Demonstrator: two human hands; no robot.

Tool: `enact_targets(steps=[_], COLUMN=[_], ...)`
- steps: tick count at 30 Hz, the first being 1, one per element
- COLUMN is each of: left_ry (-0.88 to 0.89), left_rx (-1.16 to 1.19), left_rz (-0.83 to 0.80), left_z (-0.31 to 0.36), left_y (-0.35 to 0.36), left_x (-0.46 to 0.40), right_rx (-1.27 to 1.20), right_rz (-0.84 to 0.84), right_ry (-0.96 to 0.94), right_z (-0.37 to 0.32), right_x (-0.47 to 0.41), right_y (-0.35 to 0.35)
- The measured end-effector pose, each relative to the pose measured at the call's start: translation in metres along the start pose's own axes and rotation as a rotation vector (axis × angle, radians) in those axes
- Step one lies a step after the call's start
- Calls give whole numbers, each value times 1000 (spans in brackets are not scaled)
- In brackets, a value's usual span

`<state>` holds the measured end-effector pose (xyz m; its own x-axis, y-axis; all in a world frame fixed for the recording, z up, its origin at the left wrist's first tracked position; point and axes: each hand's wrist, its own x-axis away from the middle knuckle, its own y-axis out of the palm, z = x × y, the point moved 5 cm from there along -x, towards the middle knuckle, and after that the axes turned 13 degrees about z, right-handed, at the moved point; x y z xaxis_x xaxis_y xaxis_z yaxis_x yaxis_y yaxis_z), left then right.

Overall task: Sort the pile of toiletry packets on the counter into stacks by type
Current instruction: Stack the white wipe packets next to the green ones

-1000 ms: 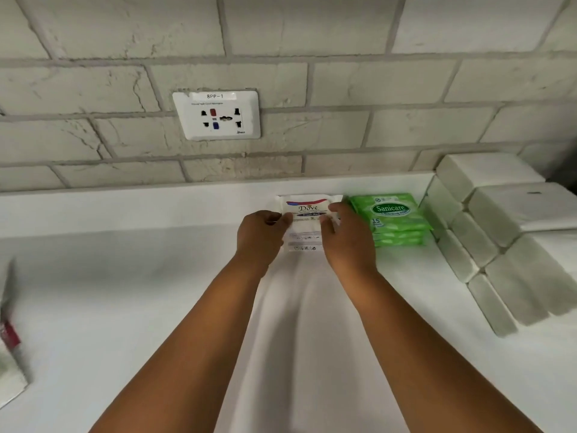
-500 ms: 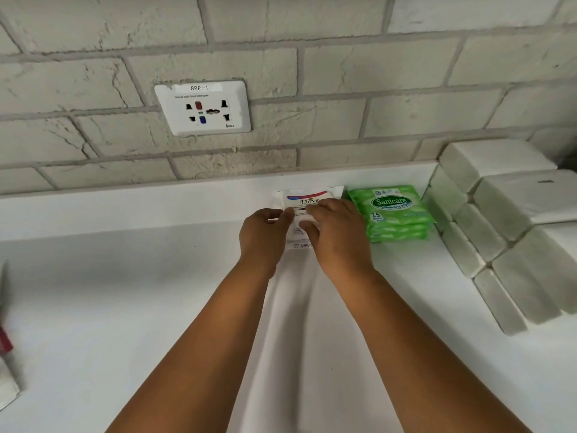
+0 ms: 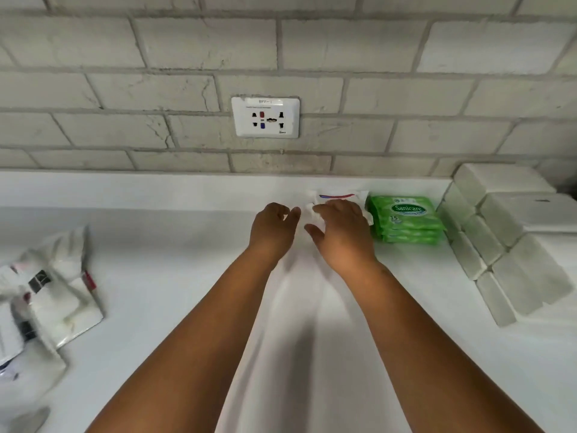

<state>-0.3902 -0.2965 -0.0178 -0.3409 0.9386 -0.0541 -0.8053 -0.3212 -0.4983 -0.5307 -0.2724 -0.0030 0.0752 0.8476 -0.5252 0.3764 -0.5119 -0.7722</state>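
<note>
**Now both hands at the white packet by the back wall**

Leftmost, at the near left edge of the white worktop (image 3: 175, 276), lies the unsorted pile of packets (image 3: 46, 301), white wrappers with dark and red marks, overlapping one another (their print is too blurred to read). On the brick wall above the middle of the worktop sits a white socket plate (image 3: 265, 117). Below it, at the far side of the worktop, the left hand (image 3: 273, 228) hovers with fingers loosely bent, holding nothing; whether its fingertips touch the packet I cannot tell. Just right of it the right hand (image 3: 342, 232) lies over the white packet (image 3: 338, 196) with the red and blue stripe, fingers spread and fairly straight on top of it. Touching or just beside that packet on its right is the stack of green Sanicare packs (image 3: 407, 218). Far right, white tissue packs (image 3: 512, 232) are piled in stepped rows against the wall.
</note>
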Motion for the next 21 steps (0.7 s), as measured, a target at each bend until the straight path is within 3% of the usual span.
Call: enact_targets(steps=[7,21], left_ry=[65,1], left_rx=[-50,-142], left_rz=[153,378], left_z=[-35,-154], left_y=[-105,-333], left_x=[32,62], right_rx=[-8,-231], right_rz=[-221,-413], right_ry=[-128,-296], right_z=[-107,-325], right_x=[46,122], right_y=[-6,26])
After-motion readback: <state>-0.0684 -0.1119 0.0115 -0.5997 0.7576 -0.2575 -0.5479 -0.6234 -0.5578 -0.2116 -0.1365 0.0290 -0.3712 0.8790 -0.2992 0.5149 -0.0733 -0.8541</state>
